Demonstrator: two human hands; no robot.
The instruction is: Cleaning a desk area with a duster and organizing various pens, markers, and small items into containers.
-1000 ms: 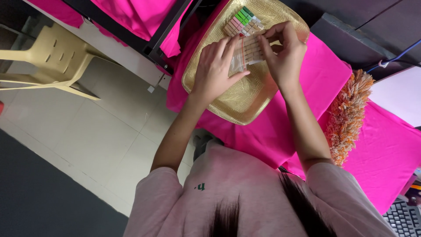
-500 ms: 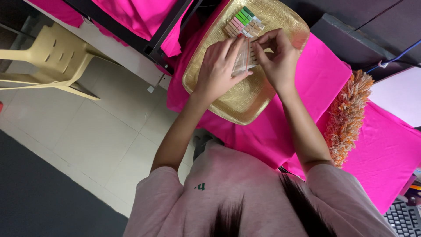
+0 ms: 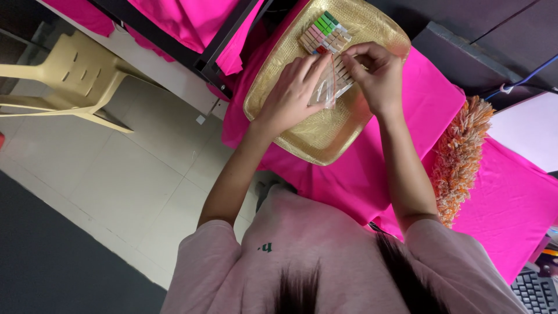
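A gold tray lies on a bright pink cloth. Over the tray, my left hand grips a small clear plastic bag by its near side. My right hand pinches the bag's other side, where a row of small wooden clothespins shows at its mouth. Behind the hands, a block of coloured clothespins, green, pink and plain, rests on the tray's far end.
An orange fringed duster lies on the pink cloth to the right. A beige plastic chair stands on the tiled floor at left. A keyboard corner shows at bottom right, and a dark metal frame edges the table.
Both hands have turned the bag so it stands more on edge, and the row of wooden clothespins has shifted slightly right. The view has moved a little.
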